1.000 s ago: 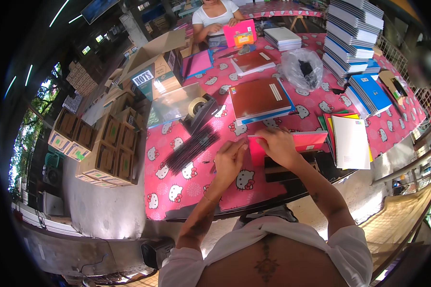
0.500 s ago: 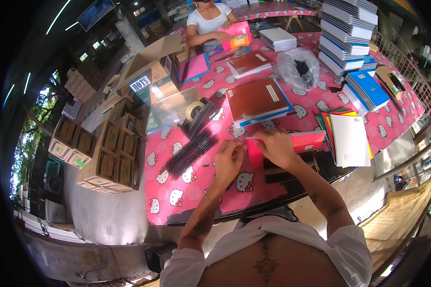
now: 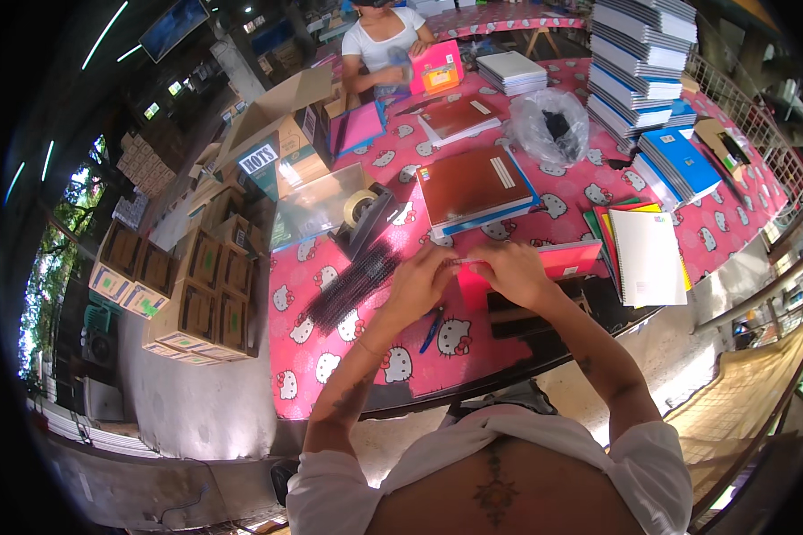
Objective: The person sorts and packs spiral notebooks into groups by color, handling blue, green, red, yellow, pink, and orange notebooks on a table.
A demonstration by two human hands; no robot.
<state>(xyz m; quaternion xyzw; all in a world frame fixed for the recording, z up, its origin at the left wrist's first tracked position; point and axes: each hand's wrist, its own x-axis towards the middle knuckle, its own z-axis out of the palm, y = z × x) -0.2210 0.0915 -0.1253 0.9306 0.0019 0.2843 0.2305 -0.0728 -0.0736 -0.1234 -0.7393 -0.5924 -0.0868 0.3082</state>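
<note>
A red-pink notebook (image 3: 567,259) stands on its long edge near the table's front. My right hand (image 3: 513,275) grips its upper edge, fingers curled over it. My left hand (image 3: 419,283) is closed in a pinch at the notebook's left end; what lies between its fingertips is too small to make out. Left of that hand lies a bundle of black spiral binding coils (image 3: 355,283). A blue-handled tool (image 3: 433,328), perhaps pliers, lies on the cloth below the left hand. Under the notebook is a dark tray-like box (image 3: 535,323).
Behind my hands lie brown-covered notebooks (image 3: 473,190). A tape dispenser (image 3: 363,214) and a clear plastic box stand to the left, and spiral notebooks (image 3: 649,254) to the right. Tall notebook stacks (image 3: 638,71) rise at back right. Across the table, another person (image 3: 385,45) holds a pink notebook.
My left hand has turned and closed in against the notebook's left end, uncovering the blue-handled tool. My right hand has barely moved. The other person's hand has shifted, blurred by motion.
</note>
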